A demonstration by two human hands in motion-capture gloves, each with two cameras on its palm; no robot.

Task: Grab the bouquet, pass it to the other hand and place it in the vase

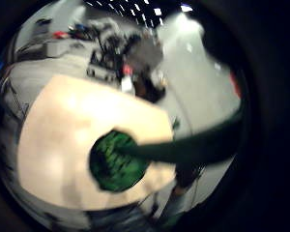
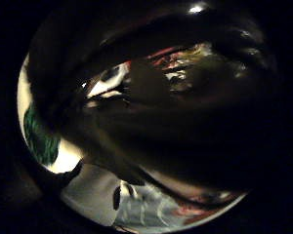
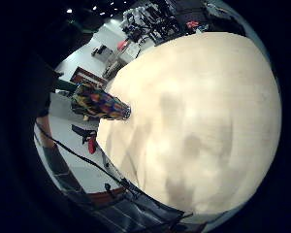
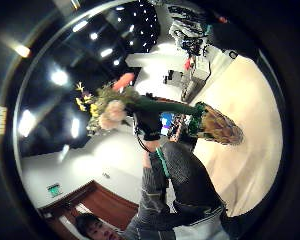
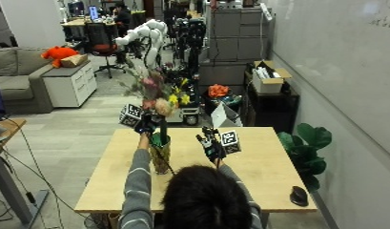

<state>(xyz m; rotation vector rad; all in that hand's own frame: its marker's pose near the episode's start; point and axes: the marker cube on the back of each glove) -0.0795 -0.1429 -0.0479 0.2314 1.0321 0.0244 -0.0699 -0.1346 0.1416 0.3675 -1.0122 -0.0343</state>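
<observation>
my left hand (image 5: 144, 125) has its grip clamped on the stems of the bouquet (image 5: 158, 98), just under the blooms, and the stems already run down into the mouth of the vase (image 5: 160, 155). the vase stands on the left part of the desk (image 5: 258, 181), near its left edge. from the right thumb side palm view i see the same thing: the gloved hand round the green stems (image 4: 162, 106), the flower heads on one side and the vase on the other.

my right hand (image 5: 213, 145) hangs over the middle of the desk with nothing in it, fingers relaxed and apart, so i judge the hand-over is done. what is left, as i read it: let the bouquet settle fully into the vase, then let go.

around it: a dark computer mouse (image 5: 298, 195) at the desk's near right corner, well apart, and a potted plant (image 5: 307, 143) off the right edge. nothing stands between the stems and the vase.
</observation>
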